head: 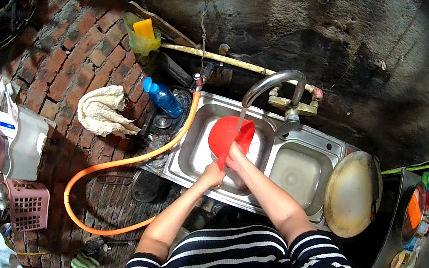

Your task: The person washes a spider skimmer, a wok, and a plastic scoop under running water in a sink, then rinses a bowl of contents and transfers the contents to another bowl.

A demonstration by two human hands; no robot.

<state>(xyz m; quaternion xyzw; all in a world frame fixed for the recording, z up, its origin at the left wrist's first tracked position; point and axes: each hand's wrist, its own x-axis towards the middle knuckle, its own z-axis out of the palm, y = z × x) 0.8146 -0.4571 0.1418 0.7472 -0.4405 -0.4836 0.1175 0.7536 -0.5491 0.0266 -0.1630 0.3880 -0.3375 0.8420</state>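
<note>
A red plastic dipper [223,137] is tilted over the left basin [192,147] of a stainless steel double sink. My left hand [213,175] grips its handle. My right hand [236,156] is against the dipper's rim near the handle, its fingertips partly hidden. From the curved chrome faucet [277,79], a stream of water [242,117] falls onto the dipper. Cloudy water stands in the right basin [295,174].
An orange hose [128,161] loops left of the sink from a small valve. Near it stand a blue bottle [166,100] and a hanging pale cloth [104,110]. A round, stained board or lid [352,194] leans at the right. A pink plastic basket [27,206] is at lower left.
</note>
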